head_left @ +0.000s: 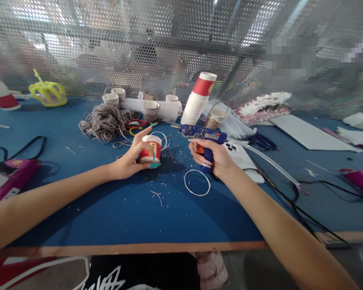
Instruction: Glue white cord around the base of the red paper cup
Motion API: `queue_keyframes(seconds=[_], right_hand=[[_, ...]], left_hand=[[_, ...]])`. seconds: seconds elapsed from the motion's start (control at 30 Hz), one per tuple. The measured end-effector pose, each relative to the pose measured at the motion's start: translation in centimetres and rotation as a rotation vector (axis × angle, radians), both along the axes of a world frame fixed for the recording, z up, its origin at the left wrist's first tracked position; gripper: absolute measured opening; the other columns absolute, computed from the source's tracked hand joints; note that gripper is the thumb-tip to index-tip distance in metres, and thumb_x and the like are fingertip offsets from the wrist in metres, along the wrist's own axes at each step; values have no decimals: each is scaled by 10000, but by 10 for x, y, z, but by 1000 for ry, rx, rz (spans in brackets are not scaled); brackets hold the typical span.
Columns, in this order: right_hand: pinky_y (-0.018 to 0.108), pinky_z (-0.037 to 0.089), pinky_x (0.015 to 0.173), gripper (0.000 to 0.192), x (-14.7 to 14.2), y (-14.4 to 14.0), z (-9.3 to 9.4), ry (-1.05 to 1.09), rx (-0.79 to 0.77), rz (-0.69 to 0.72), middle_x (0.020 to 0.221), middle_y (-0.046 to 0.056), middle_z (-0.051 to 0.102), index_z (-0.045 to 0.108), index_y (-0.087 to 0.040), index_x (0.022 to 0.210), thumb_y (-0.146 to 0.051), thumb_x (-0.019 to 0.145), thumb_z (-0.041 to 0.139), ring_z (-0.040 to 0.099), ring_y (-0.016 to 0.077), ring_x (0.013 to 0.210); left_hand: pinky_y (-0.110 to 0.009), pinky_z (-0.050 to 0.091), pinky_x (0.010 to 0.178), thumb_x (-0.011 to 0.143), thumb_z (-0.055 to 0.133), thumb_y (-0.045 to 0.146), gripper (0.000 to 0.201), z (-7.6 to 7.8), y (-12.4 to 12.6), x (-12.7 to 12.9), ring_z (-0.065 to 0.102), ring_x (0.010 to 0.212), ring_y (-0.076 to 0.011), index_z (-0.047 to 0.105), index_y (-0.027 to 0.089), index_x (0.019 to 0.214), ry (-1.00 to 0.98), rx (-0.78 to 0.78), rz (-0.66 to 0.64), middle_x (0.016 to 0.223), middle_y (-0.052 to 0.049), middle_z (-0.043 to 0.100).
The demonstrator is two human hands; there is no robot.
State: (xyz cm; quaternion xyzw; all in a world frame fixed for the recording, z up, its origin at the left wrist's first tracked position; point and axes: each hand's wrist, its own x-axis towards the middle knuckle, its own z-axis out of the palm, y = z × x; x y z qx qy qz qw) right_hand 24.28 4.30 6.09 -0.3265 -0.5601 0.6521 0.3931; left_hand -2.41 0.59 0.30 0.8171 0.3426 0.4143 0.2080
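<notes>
A short, cut-down paper cup (150, 151) is held upright on the blue table (109, 209), a little left of centre, by the left hand (127, 161); the fingers are curled around its left side and the thumb lies along its base, so the grip is closed on it. A blue glue gun (204, 139) is gripped by the right hand (214, 159), fingers wrapped tight around the handle, with the nozzle pointing left toward the cup but well clear of it. A clear glue stick (269, 161) projects from the back of the gun to the right.

No string or handle is seen on the held cup, so it is judged to be unfinished. Further off, several small cup buckets (150, 108) with wire handles are lined up, which are taken as finished pieces. A stack of uncut cups (198, 100) leans at the far centre, and a bundle of grey cord (105, 121) lies far left of the cup, so more work appears to remain. A white ring (197, 183) lies near, between the two hands. A phone (242, 155) is partly covered by the right hand.
</notes>
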Motion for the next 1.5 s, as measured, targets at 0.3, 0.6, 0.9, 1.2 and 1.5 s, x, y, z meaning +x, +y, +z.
queue_keyframes(seconds=[0.3, 0.6, 0.9, 1.2, 1.5], right_hand=[[228, 178, 322, 181, -1, -2, 2, 18, -4, -4, 607, -34, 577, 604, -179, 578, -306, 692, 663, 258, 14, 342], [214, 185, 316, 239, -1, -2, 1, -28, 39, 41, 503, -42, 526, 619, -179, 585, -361, 734, 662, 270, 14, 305], [249, 354, 335, 271, 10, -8, 12, -281, 259, 110, 430, -6, 595, 692, -199, 549, -402, 722, 743, 448, 84, 314], [242, 365, 317, 285, 10, -9, 1, -361, 247, 72, 478, 11, 599, 707, -183, 588, -435, 693, 791, 468, 92, 366], [259, 415, 375, 286, -6, -8, -16, -245, 260, -397, 521, -28, 589, 651, -211, 621, -431, 649, 832, 510, 100, 412]], left_hand=[[-589, 311, 1195, 852, 656, 257, 134, 7, -2, 0, 283, 1487, -316, 553, 240, 936, 47, -77, -12, 1572, -56, 272], [-583, 320, 1177, 780, 729, 303, 341, 10, -1, 2, 363, 1442, -320, 486, 227, 1007, -16, -90, 36, 1463, -146, 381], [-594, 301, 1191, 748, 722, 273, 602, 3, 4, 2, 302, 1488, -347, 348, 247, 1219, -96, -181, -32, 1511, -180, 353], [-604, 416, 1110, 697, 785, 266, 812, -9, 10, 1, 518, 1310, -361, 276, 233, 1329, -157, -205, 12, 1436, -181, 428], [-612, 349, 1162, 728, 770, 265, 721, -9, 10, 1, 360, 1435, -376, 353, 257, 1316, -165, 21, 40, 1469, -156, 380]])
